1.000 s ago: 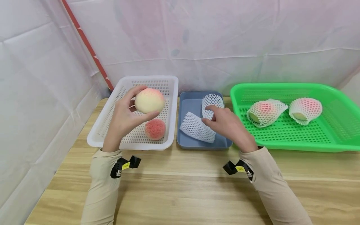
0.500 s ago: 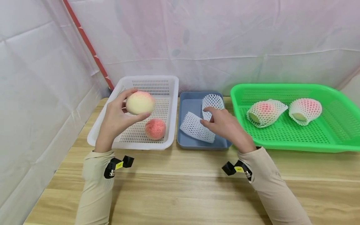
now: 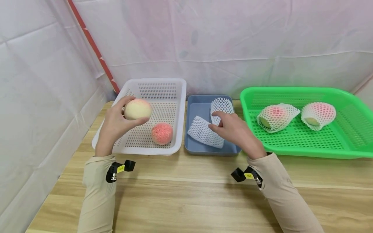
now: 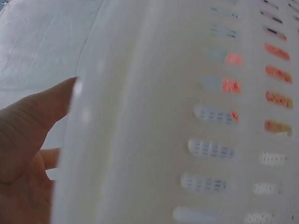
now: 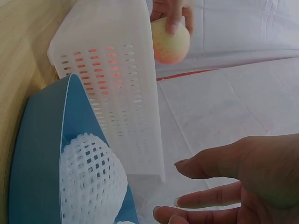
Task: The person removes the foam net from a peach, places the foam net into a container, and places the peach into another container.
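Note:
My left hand [image 3: 110, 127] grips a pale yellow and pink peach [image 3: 138, 109] between thumb and fingers, held over the left part of the white basket [image 3: 183, 103]. In the left wrist view the basket's wall hides much of that hand [image 4: 23, 135] and all of the peach. A redder peach [image 3: 162, 133] lies in the basket. Over the blue-grey tray [image 3: 196, 105] hovers my right hand [image 3: 236, 129], holding nothing. The right wrist view shows its thumb and fingers [image 5: 215, 161] spread apart. Two white foam net sleeves, one in front [image 3: 206, 132] and one behind [image 3: 221, 105], lie in the tray.
To the right stands a green basket [image 3: 291, 150] with two net-wrapped peaches, one on the left [image 3: 275, 116] and one on the right [image 3: 318, 115]. All containers sit along the back of the wooden table [image 3: 180, 194]. White sheeting [image 3: 221, 35] hangs behind and at the left.
My left hand has moved left and slightly down with the peach, away from the redder one. The right hand stays almost in place above the tray.

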Action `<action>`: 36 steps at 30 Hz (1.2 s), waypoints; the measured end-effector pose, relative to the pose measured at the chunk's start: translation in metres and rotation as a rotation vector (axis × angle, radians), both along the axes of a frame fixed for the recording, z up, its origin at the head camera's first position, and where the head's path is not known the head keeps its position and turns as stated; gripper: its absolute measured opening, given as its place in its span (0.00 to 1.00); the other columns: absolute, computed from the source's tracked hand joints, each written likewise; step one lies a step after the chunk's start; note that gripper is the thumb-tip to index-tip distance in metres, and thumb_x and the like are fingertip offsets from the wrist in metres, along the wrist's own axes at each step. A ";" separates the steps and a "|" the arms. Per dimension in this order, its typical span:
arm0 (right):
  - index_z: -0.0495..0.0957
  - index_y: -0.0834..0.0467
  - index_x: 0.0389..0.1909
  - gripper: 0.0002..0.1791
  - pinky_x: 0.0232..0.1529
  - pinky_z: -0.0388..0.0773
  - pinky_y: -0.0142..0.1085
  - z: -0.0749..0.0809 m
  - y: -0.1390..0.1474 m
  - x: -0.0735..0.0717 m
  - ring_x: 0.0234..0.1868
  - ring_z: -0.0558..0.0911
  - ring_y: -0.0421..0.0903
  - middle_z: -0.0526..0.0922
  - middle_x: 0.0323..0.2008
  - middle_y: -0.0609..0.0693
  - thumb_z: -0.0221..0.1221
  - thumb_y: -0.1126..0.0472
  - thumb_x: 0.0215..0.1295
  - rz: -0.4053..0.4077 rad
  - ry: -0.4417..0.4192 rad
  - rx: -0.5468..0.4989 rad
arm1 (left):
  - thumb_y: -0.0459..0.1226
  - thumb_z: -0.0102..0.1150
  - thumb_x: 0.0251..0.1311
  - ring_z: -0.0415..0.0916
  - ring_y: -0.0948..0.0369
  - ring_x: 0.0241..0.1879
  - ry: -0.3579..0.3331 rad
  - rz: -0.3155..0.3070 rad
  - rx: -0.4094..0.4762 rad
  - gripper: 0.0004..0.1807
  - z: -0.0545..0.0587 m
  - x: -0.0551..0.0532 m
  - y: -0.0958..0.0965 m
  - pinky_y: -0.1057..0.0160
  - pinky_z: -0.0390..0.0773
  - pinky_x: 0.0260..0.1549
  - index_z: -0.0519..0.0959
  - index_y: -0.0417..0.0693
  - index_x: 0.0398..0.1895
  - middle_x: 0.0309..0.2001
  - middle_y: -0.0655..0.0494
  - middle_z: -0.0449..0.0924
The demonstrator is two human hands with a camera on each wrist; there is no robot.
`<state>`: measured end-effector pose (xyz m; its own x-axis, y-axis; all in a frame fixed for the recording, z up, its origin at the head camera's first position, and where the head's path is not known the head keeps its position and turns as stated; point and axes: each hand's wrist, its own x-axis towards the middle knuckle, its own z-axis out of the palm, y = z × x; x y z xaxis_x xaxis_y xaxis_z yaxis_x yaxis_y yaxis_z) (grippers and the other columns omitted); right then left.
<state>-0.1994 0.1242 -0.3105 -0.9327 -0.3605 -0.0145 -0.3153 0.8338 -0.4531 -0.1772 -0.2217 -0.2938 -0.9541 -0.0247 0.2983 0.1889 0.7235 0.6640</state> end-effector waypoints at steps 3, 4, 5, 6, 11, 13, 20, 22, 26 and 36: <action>0.69 0.61 0.64 0.28 0.27 0.76 0.40 0.000 0.001 0.000 0.35 0.82 0.48 0.84 0.34 0.54 0.56 0.51 0.68 0.004 0.000 0.003 | 0.47 0.75 0.45 0.75 0.46 0.43 -0.045 0.007 -0.018 0.42 -0.001 0.000 -0.005 0.48 0.77 0.38 0.69 0.46 0.65 0.56 0.42 0.74; 0.69 0.61 0.64 0.28 0.27 0.76 0.40 0.000 0.001 0.000 0.34 0.82 0.48 0.84 0.34 0.54 0.56 0.51 0.68 0.005 -0.001 0.004 | 0.47 0.75 0.46 0.74 0.45 0.44 -0.061 0.011 -0.024 0.42 -0.001 0.000 -0.006 0.47 0.77 0.39 0.69 0.46 0.65 0.56 0.41 0.74; 0.69 0.61 0.64 0.28 0.26 0.76 0.40 0.001 0.001 0.000 0.34 0.82 0.48 0.84 0.34 0.54 0.56 0.51 0.68 0.006 -0.001 0.004 | 0.48 0.74 0.46 0.74 0.45 0.45 -0.076 0.017 -0.031 0.42 -0.001 0.000 -0.007 0.46 0.76 0.40 0.68 0.46 0.65 0.56 0.41 0.74; 0.70 0.61 0.64 0.28 0.26 0.76 0.39 0.001 0.001 0.000 0.34 0.82 0.48 0.84 0.34 0.54 0.56 0.51 0.68 0.007 -0.001 0.004 | 0.48 0.74 0.46 0.73 0.45 0.46 -0.094 0.026 -0.038 0.42 -0.001 0.000 -0.008 0.45 0.76 0.41 0.68 0.46 0.65 0.56 0.40 0.74; 0.70 0.61 0.63 0.27 0.26 0.76 0.39 0.001 0.002 0.001 0.34 0.82 0.48 0.84 0.33 0.53 0.56 0.51 0.68 0.008 -0.004 0.002 | 0.50 0.73 0.46 0.71 0.43 0.48 -0.208 0.061 -0.099 0.43 -0.002 -0.001 -0.012 0.43 0.75 0.41 0.67 0.46 0.65 0.55 0.38 0.74; 0.70 0.61 0.63 0.27 0.26 0.76 0.40 0.001 0.002 0.001 0.34 0.82 0.48 0.84 0.33 0.53 0.56 0.51 0.68 0.008 -0.006 0.002 | 0.49 0.73 0.46 0.71 0.43 0.47 -0.255 0.068 -0.134 0.43 -0.004 -0.002 -0.014 0.43 0.75 0.41 0.66 0.45 0.65 0.54 0.37 0.73; 0.71 0.60 0.63 0.27 0.28 0.77 0.41 0.001 0.001 0.001 0.34 0.82 0.48 0.85 0.33 0.54 0.56 0.51 0.68 0.005 -0.001 0.001 | 0.49 0.72 0.47 0.71 0.41 0.49 -0.314 0.085 -0.193 0.44 -0.008 -0.003 -0.018 0.39 0.74 0.44 0.64 0.42 0.66 0.56 0.34 0.71; 0.71 0.60 0.63 0.27 0.29 0.78 0.42 0.001 0.001 0.001 0.35 0.83 0.48 0.85 0.34 0.54 0.56 0.51 0.68 0.003 -0.001 -0.001 | 0.48 0.72 0.47 0.71 0.40 0.49 -0.313 0.093 -0.205 0.44 -0.008 -0.003 -0.018 0.40 0.74 0.43 0.64 0.42 0.65 0.56 0.34 0.71; 0.71 0.61 0.63 0.27 0.28 0.77 0.41 0.002 0.001 0.001 0.35 0.83 0.48 0.85 0.34 0.54 0.56 0.51 0.68 -0.001 -0.003 -0.001 | 0.48 0.72 0.47 0.71 0.41 0.48 -0.330 0.104 -0.213 0.43 -0.008 -0.003 -0.018 0.41 0.74 0.42 0.64 0.40 0.64 0.55 0.34 0.71; 0.71 0.60 0.63 0.27 0.28 0.77 0.41 0.002 0.000 0.001 0.35 0.83 0.48 0.85 0.34 0.54 0.56 0.51 0.68 -0.001 -0.009 -0.001 | 0.49 0.72 0.46 0.70 0.41 0.47 -0.386 0.097 -0.255 0.43 -0.011 -0.005 -0.019 0.43 0.74 0.42 0.66 0.36 0.62 0.52 0.33 0.72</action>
